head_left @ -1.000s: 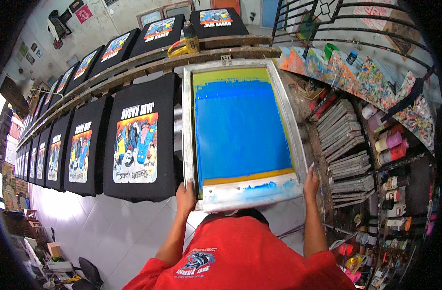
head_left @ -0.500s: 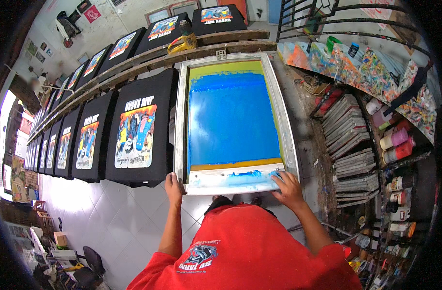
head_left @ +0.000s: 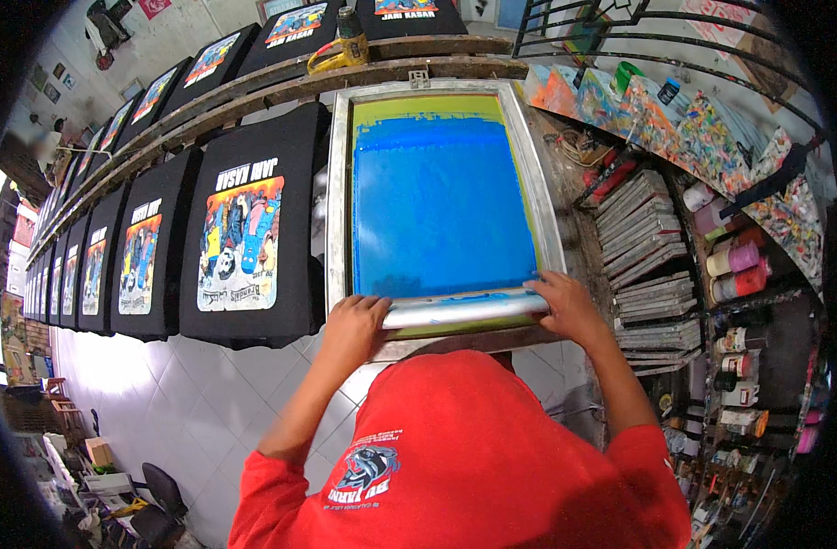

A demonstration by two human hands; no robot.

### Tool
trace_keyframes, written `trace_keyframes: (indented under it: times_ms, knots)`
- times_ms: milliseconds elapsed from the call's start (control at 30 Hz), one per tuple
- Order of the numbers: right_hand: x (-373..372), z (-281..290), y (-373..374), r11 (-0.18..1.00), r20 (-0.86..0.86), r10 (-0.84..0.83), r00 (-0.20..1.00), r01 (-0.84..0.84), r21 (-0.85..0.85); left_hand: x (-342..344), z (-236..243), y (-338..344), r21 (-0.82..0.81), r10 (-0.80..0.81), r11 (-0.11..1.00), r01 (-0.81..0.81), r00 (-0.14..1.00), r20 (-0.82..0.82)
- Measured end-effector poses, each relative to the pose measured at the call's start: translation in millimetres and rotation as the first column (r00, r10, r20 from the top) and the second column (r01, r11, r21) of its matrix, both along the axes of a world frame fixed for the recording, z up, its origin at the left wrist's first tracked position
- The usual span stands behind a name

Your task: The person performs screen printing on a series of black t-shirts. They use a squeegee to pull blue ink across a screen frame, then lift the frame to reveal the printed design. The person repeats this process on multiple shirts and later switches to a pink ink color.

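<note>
A silkscreen frame (head_left: 340, 192) with a pale, worn rim lies in front of me, and blue ink (head_left: 441, 210) covers most of its mesh. Across its near end is a long pale squeegee (head_left: 464, 310), its far edge against the ink. My left hand (head_left: 355, 329) is closed over the squeegee's left end, fingers on top. At the other end my right hand (head_left: 567, 308) grips it, the thumb side toward the ink. What lies beneath the frame is hidden.
Black shirts (head_left: 240, 229) with colourful prints lie in a row on the left, more beyond a wooden rail (head_left: 253, 110). A yellow heat gun (head_left: 340, 55) rests on the rail. Stacked frames (head_left: 642, 229) and a rack of ink containers (head_left: 739, 265) stand on the right.
My left hand has moved from the frame's corner onto the squeegee, and both hands now grip its ends. The squeegee has tilted and shifted slightly away from me. The view has shifted a little.
</note>
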State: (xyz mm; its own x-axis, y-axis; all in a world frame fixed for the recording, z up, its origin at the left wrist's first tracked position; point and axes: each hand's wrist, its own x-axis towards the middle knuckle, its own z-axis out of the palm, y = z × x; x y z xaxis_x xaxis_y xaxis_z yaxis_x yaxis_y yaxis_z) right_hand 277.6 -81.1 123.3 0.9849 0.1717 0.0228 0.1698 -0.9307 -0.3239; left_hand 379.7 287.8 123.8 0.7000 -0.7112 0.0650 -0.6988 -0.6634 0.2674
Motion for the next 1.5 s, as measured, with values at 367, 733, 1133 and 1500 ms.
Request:
trace_keyframes:
  times_ms: [367,733,1133,1500]
  knots:
    - [267,12,-71,0.989,0.209,-0.109,0.972,0.127,-0.074,282,4,-58,-0.130,0.040,0.991,-0.009,0.970,0.241]
    - [293,-35,-75,0.988,0.171,-0.084,0.982,0.105,-0.117,287,-30,-70,-0.013,0.104,0.995,-0.103,0.978,0.181]
    - [-17,-28,9,0.993,-0.015,-0.080,0.997,0.079,-0.088,-11,-18,11,0.023,0.080,0.997,-0.079,0.995,-0.061]
    - [94,-15,-18,0.986,0.173,-0.068,0.982,0.093,-0.141,99,-20,-13,-0.051,0.041,0.998,-0.034,0.989,0.139]
